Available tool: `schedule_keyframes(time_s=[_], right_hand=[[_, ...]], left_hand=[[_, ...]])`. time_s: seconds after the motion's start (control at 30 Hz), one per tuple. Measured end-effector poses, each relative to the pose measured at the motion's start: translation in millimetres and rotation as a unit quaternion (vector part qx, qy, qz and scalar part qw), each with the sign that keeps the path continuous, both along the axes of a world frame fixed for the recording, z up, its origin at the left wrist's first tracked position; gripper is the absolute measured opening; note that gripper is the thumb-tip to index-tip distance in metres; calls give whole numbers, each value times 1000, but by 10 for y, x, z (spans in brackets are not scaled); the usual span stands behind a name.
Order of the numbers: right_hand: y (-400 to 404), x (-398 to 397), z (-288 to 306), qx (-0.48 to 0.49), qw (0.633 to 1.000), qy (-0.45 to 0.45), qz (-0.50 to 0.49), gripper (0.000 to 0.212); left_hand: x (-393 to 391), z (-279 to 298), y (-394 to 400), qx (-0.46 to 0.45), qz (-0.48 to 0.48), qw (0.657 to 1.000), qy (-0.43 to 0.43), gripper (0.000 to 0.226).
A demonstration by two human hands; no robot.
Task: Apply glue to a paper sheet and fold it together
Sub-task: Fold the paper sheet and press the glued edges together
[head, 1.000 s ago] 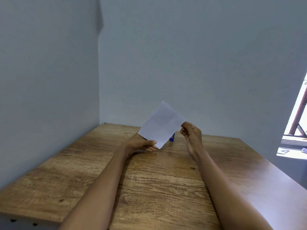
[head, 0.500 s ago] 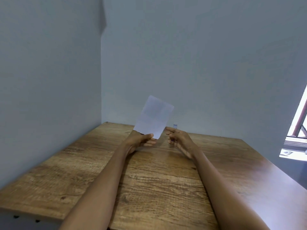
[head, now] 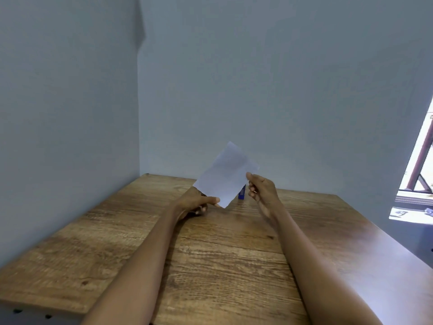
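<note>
Above the wooden table [head: 210, 266], both hands pinch a white paper sheet [head: 226, 175] (tilted, flat): left hand [head: 195, 202], right hand [head: 262, 191].

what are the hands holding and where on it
Both hold the white paper sheet: left hand pinches its lower corner, right hand its right edge.
</note>
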State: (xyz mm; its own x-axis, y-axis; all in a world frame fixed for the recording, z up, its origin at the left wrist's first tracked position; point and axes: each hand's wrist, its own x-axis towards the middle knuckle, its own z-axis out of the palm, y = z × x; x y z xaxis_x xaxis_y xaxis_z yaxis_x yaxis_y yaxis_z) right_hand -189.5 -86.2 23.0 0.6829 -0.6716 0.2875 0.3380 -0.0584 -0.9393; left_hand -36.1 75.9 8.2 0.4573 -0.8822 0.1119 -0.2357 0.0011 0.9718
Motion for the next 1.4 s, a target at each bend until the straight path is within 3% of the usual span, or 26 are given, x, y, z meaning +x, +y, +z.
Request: schedule_keyframes(time_s=[0.1, 0.23, 0.33, 0.43, 0.53, 0.63, 0.73, 0.9, 1.03, 1.17, 1.4], right_hand=[[-121, -111, -17, 25, 999, -28, -28, 24], [-168, -159, -64, 43, 998, -32, -38, 15], [-159, -151, -47, 47, 998, -38, -28, 9], [-129, -114, -41, 42, 999, -31, -16, 10], [-57, -29, -27, 38, 999, -8, 12, 12], [60, 89, -5, 37, 998, -8, 48, 13], [195, 207, -6, 31, 997, -27, 60, 10], [409, 359, -63, -20, 997, 20, 78, 12], [418, 368, -82, -65, 993, 63, 71, 13], [352, 322, -94, -78, 992, 83, 49, 28], [210, 226, -54, -28, 998, 48, 25, 25]], left_hand=[[-2, 4, 10, 20, -19, 1000, -15, 49], [-9, 9, 27, 34, -30, 998, -31, 12], [42, -7, 46, 19, 5, 1000, -18, 16], [81, 14, 50, -65, 88, 993, 33, 14], [82, 97, 46, -208, 140, 952, 176, 27], [42, 145, 34, -254, 130, 929, 237, 47], [-43, 113, -31, -246, 91, 944, 201, 53], [-176, 32, -195, -211, 120, 960, 140, 17], [-136, 34, -197, -199, 162, 960, 106, 18], [-118, 21, -163, -148, 106, 981, 69, 20], [-19, -14, -100, -84, 39, 995, 40, 19]])
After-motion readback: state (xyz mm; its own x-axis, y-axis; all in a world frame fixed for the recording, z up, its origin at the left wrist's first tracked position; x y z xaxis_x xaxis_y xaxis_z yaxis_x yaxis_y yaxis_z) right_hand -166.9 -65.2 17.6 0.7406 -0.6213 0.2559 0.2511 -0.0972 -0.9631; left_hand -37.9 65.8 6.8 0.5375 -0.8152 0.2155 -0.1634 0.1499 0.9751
